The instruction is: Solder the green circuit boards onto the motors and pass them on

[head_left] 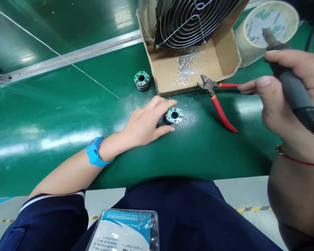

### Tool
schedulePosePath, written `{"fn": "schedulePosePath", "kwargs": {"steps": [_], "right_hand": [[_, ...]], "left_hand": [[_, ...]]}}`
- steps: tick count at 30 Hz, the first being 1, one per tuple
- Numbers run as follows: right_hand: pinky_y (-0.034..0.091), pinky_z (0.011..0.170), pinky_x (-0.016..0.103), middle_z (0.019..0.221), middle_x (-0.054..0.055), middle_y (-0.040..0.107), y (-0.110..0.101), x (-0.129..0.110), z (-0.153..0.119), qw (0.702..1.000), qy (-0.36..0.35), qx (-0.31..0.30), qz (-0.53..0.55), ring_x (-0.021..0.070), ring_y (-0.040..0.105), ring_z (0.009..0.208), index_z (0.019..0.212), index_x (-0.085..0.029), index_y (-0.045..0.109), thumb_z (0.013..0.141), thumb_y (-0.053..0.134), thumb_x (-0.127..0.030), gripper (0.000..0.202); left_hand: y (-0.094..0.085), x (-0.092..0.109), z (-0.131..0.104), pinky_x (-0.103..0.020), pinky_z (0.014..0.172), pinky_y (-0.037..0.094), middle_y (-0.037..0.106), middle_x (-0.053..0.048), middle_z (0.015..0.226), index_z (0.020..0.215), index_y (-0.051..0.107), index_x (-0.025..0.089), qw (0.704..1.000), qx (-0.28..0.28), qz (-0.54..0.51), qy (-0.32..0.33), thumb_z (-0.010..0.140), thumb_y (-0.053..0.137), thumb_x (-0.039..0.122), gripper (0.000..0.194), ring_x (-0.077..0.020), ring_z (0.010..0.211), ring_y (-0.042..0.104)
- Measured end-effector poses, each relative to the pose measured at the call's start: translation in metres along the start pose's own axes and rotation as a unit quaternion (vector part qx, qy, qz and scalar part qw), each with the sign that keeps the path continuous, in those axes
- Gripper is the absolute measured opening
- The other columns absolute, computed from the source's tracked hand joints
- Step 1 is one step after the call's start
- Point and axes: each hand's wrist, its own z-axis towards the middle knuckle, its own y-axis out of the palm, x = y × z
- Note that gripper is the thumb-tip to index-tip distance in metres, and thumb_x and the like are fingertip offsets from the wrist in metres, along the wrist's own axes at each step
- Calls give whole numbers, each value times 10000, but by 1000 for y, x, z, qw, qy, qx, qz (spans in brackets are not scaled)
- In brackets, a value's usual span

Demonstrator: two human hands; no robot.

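"Round circuit board (180, 115): where is it?"

"On the green desk (199, 153), between the forefinger and thumb of the left hand (146, 120). Those fingers stand apart, one on either side; I cannot tell whether a hidden one touches it."

"What else is hard to make out?"

"The board's near-palm edge sinks into shadow. The right hand (273, 97) has its fingers closed round a soldering iron (295, 87), whose lower end runs out of view. Those fingers also cover one handle end of the red cutters (223, 113); pinched or merely touched, I cannot tell."

"And around them?"

"Past the left forefinger, a cardboard box (167, 82) with wire clippings (187, 66) and a fan (196, 21) cut off at the top. Beyond the left knuckles, a second board (142, 86). Past the right fingers, a tape roll (243, 52), partly covered by the iron's tip."

"Anything in the way?"

"The cutters, between both hands' fingers. A pale line (59, 54) slants toward the left knuckles, its end unclear."
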Motion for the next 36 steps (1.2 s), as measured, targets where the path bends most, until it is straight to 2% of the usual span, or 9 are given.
{"fn": "schedulePosePath", "kwargs": {"steps": [3, 5, 7, 11, 14, 21, 28, 31, 36], "right_hand": [[532, 1009, 498, 1242, 184, 663, 8, 10, -3, 998, -49, -38, -8, 283, 671, 1166, 1405, -140, 507, 943, 513, -567, 629], [463, 1071, 608, 1352, 228, 580, 16, 18, -8, 992, -89, -67, -51, 386, 557, 1304, 1436, -116, 445, 763, 603, -775, 956], [448, 1055, 656, 1355, 233, 560, 23, 25, -13, 986, -96, -96, -100, 433, 545, 1280, 1432, -112, 428, 631, 658, -840, 1107], [562, 812, 516, 1087, 146, 641, 26, 29, -19, 981, -66, -90, -159, 326, 636, 993, 1254, -167, 548, 780, 631, -486, 577], [528, 636, 366, 898, 68, 617, 20, 21, -26, 977, -135, -81, -141, 235, 603, 789, 1162, -216, 571, 772, 564, -335, 407], [498, 651, 374, 944, 94, 569, 4, -4, -30, 946, -267, -116, -146, 253, 544, 815, 1297, -190, 487, 896, 483, -393, 450], [435, 593, 333, 766, 37, 512, -5, -14, -23, 921, -325, -121, -178, 214, 504, 696, 1173, -202, 571, 944, 485, -357, 290], [403, 555, 302, 734, 11, 553, -4, -19, -26, 928, -303, -94, -195, 179, 522, 651, 1132, -221, 593, 946, 521, -346, 234], [385, 558, 329, 801, 56, 636, 12, -16, -22, 939, -165, 10, -300, 232, 604, 732, 1183, -195, 603, 932, 494, -467, 386]], "left_hand": [[5, 2, 1, -349, 948, 526, 618, -75, 1330, 1313, 535, 197, 1000, 0, 9, 4, 898, 676, 205, 438, -232, 1221, 605], [6, 4, 1, -349, 982, 516, 633, -64, 1332, 1282, 546, 195, 1000, 8, -26, 6, 901, 661, 179, 399, -220, 1215, 617], [4, 6, 0, -347, 991, 515, 641, -57, 1334, 1270, 543, 194, 998, 17, -67, -2, 889, 660, 155, 400, -216, 1193, 633], [0, 9, -3, -361, 1024, 506, 629, -55, 1365, 1290, 527, 193, 992, 39, -122, -2, 891, 662, 161, 423, -221, 1216, 623], [0, 10, -4, -365, 1030, 507, 624, -63, 1371, 1285, 542, 190, 990, 53, -131, 13, 897, 691, 233, 418, -234, 1261, 596], [1, 12, -7, -346, 914, 548, 659, -69, 1262, 1271, 557, 200, 995, 59, -82, 24, 897, 708, 362, 435, -228, 1138, 645], [1, 12, -7, -342, 885, 539, 664, -65, 1185, 1271, 553, 208, 996, 72, 10, 45, 920, 668, 365, 402, -211, 1050, 636], [1, 11, -7, -351, 896, 534, 666, -64, 1172, 1268, 553, 219, 995, 85, 16, 46, 930, 654, 367, 382, -211, 1047, 632], [1, 9, -9, -331, 842, 557, 657, -67, 1226, 1313, 518, 240, 995, 83, -40, 32, 937, 648, 369, 418, -206, 1051, 655]]}}
